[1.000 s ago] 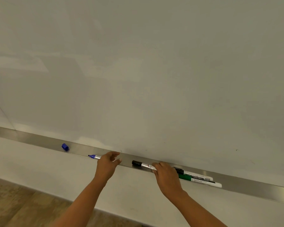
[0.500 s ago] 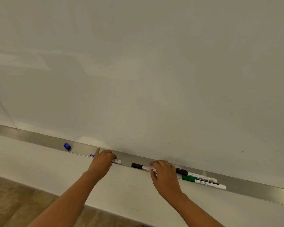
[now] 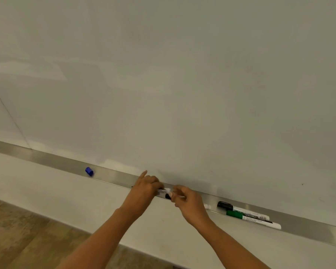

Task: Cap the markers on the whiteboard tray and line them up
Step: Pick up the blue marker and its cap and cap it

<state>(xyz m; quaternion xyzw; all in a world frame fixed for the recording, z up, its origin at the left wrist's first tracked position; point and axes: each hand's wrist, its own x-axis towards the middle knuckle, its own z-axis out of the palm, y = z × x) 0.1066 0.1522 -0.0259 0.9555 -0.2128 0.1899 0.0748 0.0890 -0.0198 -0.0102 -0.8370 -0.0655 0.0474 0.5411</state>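
A blue cap (image 3: 89, 171) lies alone at the left of the metal tray (image 3: 47, 159), well apart from everything else — so at least one marker is not yet capped. Further right, the left hand (image 3: 144, 189) is curled around a marker (image 3: 163, 190) whose white barrel end pokes out of the fist just above the tray; its tip is hidden, so its colour cannot be told. The right hand (image 3: 188, 204) meets it there, fingers pinched narrow on a black-capped marker (image 3: 168, 196), whose far end peeks out past the palm. Beyond, another black marker (image 3: 241, 209) and a green marker (image 3: 252, 219) lie capped, side by side and nearly parallel, the green one nearer the tray's front edge.

By my reading the job is past halfway: three markers capped, two lined up, one cap left to fit.

The tray runs along the foot of a large blank whiteboard (image 3: 182, 74) — below it a pale wall, then wood-look flooring (image 3: 17, 239).
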